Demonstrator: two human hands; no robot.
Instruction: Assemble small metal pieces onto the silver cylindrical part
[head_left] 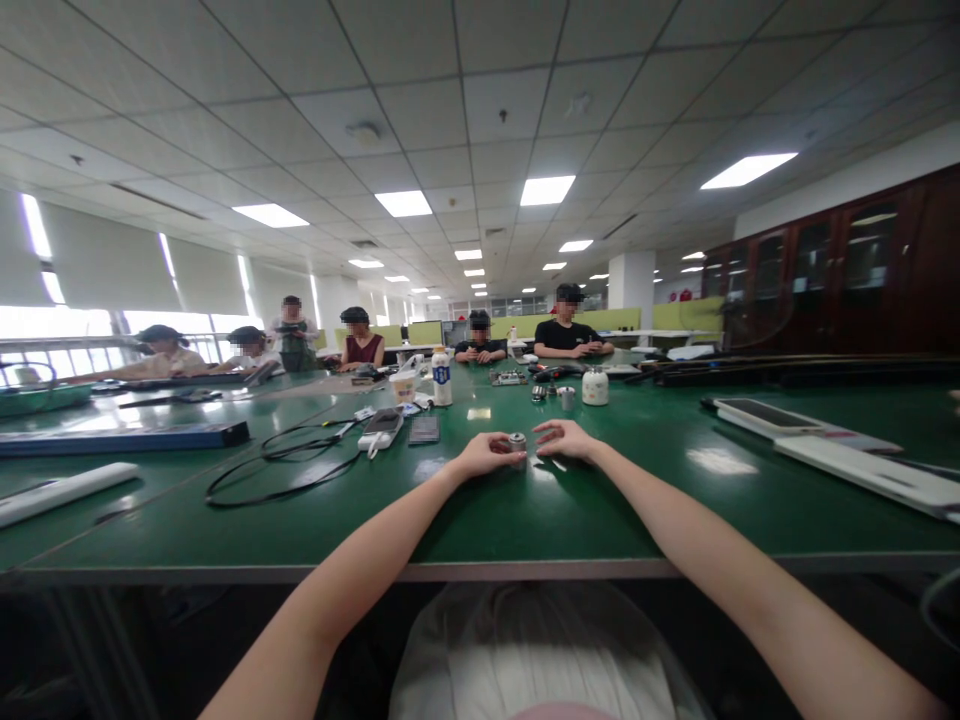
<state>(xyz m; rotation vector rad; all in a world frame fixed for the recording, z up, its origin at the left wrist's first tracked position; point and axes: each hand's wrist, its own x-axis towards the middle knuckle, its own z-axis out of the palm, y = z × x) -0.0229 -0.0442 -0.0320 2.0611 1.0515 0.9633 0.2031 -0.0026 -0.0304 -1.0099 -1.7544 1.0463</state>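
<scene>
My left hand (484, 456) has its thumb and fingers around a small silvery metal cylinder (517, 441) with a round knob or hole on top, which stands upright on the green table. Just right of it, my right hand (566, 440) is curved with thumb and fingers apart, and a gap lies between its fingertips and the cylinder. Farther back stand a small grey cup-like metal piece (567, 398), some small dark metal parts (538, 393) and a white jar (595, 387).
On the green table (337, 540), a black cable (225, 490), a white handheld device (381, 428) and a grey square piece (424, 430) lie to the left. A bottle (442, 378) and paper cup (403, 386) stand behind. Long white panels (862, 472) lie right. Several people sit beyond.
</scene>
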